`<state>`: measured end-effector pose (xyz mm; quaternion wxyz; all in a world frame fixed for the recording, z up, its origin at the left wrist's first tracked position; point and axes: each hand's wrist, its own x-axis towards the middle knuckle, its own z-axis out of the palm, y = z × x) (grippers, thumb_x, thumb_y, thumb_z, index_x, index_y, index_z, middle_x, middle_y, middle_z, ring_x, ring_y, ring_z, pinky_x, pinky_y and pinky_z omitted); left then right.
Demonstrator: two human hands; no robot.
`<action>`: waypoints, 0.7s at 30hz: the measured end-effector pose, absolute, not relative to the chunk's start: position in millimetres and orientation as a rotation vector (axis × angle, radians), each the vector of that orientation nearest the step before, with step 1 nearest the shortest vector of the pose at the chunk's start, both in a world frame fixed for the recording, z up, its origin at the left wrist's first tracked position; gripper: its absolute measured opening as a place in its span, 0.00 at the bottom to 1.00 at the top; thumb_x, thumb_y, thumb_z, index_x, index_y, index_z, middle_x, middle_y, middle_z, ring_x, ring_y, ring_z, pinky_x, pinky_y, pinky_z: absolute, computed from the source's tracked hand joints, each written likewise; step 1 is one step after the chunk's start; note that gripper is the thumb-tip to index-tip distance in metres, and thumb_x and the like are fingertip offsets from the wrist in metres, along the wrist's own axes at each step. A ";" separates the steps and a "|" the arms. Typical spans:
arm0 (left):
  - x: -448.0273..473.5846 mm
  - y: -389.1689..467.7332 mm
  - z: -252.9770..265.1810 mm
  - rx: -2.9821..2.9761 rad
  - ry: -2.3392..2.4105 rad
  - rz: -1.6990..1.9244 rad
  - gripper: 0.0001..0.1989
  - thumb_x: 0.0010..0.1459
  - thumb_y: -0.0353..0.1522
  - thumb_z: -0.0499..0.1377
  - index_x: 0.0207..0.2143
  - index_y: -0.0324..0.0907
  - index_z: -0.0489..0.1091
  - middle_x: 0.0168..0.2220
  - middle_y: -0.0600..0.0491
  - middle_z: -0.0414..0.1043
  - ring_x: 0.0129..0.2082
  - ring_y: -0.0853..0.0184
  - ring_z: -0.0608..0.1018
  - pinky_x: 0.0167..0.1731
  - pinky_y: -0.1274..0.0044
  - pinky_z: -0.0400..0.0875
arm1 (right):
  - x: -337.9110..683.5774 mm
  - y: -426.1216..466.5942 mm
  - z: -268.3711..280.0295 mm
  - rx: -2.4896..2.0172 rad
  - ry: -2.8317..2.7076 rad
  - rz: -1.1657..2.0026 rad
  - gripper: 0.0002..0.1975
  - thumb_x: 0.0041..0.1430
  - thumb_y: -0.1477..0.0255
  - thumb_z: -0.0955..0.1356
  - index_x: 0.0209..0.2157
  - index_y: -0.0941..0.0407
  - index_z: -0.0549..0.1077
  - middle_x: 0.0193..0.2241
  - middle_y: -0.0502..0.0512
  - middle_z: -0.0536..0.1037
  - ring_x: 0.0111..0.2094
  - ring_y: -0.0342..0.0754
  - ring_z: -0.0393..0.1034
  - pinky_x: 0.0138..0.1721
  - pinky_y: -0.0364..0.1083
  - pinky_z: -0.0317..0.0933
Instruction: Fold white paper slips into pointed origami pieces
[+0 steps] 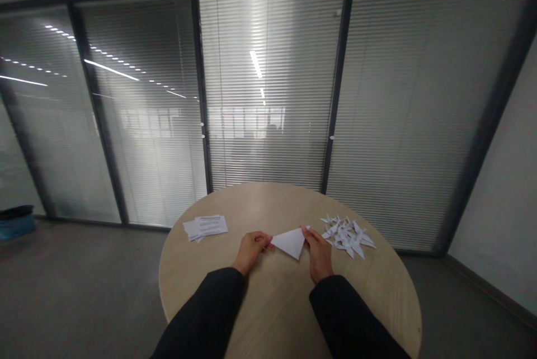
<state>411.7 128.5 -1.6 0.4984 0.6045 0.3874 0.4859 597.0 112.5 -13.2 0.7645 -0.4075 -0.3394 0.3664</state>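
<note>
A white sheet of paper folded into a roughly triangular shape [290, 242] is held between both hands, just above or on the table. My left hand [253, 250] pinches its narrow left corner between thumb and fingers. At the upper right edge, my right hand [318, 253] grips the paper, with the thumb on the near side. To the right of that hand lies a heap of pointed folded paper pieces [347, 235]. Farther left, several flat printed paper slips [206, 227] overlap in a loose stack.
The round light-wood table [268, 202] stands close to a glass partition with blinds [268, 90]. A blue bin with a dark liner [17, 223] is on the grey floor at the far left. A pale wall [499, 225] rises on the right.
</note>
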 end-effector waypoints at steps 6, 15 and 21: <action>408.4 131.5 -2.6 1.449 0.961 1.223 0.16 0.45 0.43 0.61 0.23 0.36 0.73 0.23 0.48 0.75 0.21 0.69 0.73 0.25 0.78 0.65 | 599.1 114.4 -16.0 -0.903 -0.724 0.749 0.13 0.38 0.63 0.74 0.23 0.58 0.75 0.21 0.48 0.75 0.25 0.45 0.67 0.27 0.42 0.61; 401.5 133.5 -5.5 1.820 1.094 1.488 0.19 0.55 0.43 0.56 0.41 0.39 0.72 0.41 0.44 0.75 0.42 0.61 0.75 0.42 0.68 0.68 | 603.9 114.2 -19.3 -0.932 -0.564 0.869 0.12 0.34 0.65 0.74 0.23 0.56 0.74 0.23 0.49 0.77 0.27 0.47 0.71 0.26 0.43 0.64; 411.9 116.0 -1.6 2.545 0.792 1.055 0.43 0.39 0.44 0.68 0.58 0.46 0.59 0.60 0.43 0.57 0.61 0.54 0.56 0.59 0.59 0.50 | 587.6 102.4 -8.4 -0.957 -0.709 0.954 0.14 0.35 0.63 0.75 0.24 0.58 0.75 0.23 0.50 0.76 0.27 0.47 0.70 0.26 0.43 0.65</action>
